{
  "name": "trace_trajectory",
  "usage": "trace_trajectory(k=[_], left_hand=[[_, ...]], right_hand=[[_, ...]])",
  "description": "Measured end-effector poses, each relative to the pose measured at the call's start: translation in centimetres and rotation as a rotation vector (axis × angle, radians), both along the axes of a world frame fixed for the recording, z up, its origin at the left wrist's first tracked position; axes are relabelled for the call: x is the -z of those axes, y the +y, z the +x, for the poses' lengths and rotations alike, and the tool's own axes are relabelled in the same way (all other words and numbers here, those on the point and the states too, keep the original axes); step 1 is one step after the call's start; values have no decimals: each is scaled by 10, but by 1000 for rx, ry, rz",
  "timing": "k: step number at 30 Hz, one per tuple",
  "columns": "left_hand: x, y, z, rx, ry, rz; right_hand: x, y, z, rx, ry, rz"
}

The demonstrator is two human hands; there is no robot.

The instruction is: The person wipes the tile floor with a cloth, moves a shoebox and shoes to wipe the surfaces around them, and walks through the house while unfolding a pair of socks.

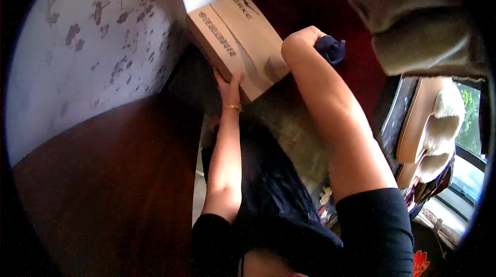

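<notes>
A brown cardboard shoebox (pixel 243 39) with dark "ERKE" lettering is held up, tilted, in front of me. My left hand (pixel 227 86) grips its near lower corner, thumb on one face and fingers on the side. A yellow band circles that wrist. At the box's right edge, my right hand (pixel 306 38) is closed on a bunched dark blue cloth (pixel 330 49), which sticks out on its far side. Most of the right fingers are hidden behind the hand and cloth. Whether this hand also touches the box I cannot tell.
To the left is a dark brown wooden surface (pixel 113 184) against a wall with a flower pattern (pixel 93 44). A dark red surface (pixel 356 70) lies beyond the box. At right, a greenish-brown curtain (pixel 413 13) hangs near fluffy white items (pixel 444 117) and a window (pixel 470 148).
</notes>
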State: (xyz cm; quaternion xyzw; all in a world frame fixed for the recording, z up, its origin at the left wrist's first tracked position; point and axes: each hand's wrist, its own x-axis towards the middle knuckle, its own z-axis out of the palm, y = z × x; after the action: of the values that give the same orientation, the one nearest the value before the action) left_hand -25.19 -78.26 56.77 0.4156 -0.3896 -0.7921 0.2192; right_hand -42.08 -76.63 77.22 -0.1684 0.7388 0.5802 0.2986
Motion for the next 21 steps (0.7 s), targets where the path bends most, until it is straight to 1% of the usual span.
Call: trace_trajectory(k=[2, 3, 5, 6, 7, 8, 9, 10, 11, 12, 14, 15, 16, 18, 19, 21], left_hand=[[-15, 7, -11, -1, 29, 114], [-4, 3, -18, 8, 27, 98], [20, 2, -25, 38, -4, 61], [14, -4, -30, 67, -56, 54], [21, -9, -30, 69, -47, 98], [15, 11, -47, 71, -8, 139], [34, 19, -50, 70, -27, 108], [56, 26, -47, 65, -44, 76], [73, 26, -48, 59, -58, 40], [77, 25, -49, 69, -15, 65], [74, 20, -44, 105, 49, 112], [67, 17, -43, 176, -29, 76], [72, 19, -47, 162, 15, 94], [85, 23, -46, 134, 84, 142], [90, 27, -47, 109, 23, 149], [92, 23, -42, 164, -8, 120]], right_hand=[[-3, -15, -21, -44, 76, -58], [-1, -34, -25, -108, 69, -61], [33, -57, -48, -107, 201, -104], [27, -70, -54, -249, 172, -222], [23, -73, -72, -309, 315, -330], [20, -77, -90, -370, 455, -461], [17, -80, -108, -430, 580, -604], [10, -83, -124, -627, 619, -659], [28, -97, -175, -731, 636, -867], [17, -99, -193, -920, 652, -983], [-26, -98, -211, -1443, 556, -830], [-44, -85, -214, -1470, 521, -797], [-47, -72, -228, -1590, 469, -969], [-30, -51, -237, -1706, 563, -1096], [-20, -41, -234, -1674, 637, -1100], [-9, -25, -224, -1617, 801, -1095]])
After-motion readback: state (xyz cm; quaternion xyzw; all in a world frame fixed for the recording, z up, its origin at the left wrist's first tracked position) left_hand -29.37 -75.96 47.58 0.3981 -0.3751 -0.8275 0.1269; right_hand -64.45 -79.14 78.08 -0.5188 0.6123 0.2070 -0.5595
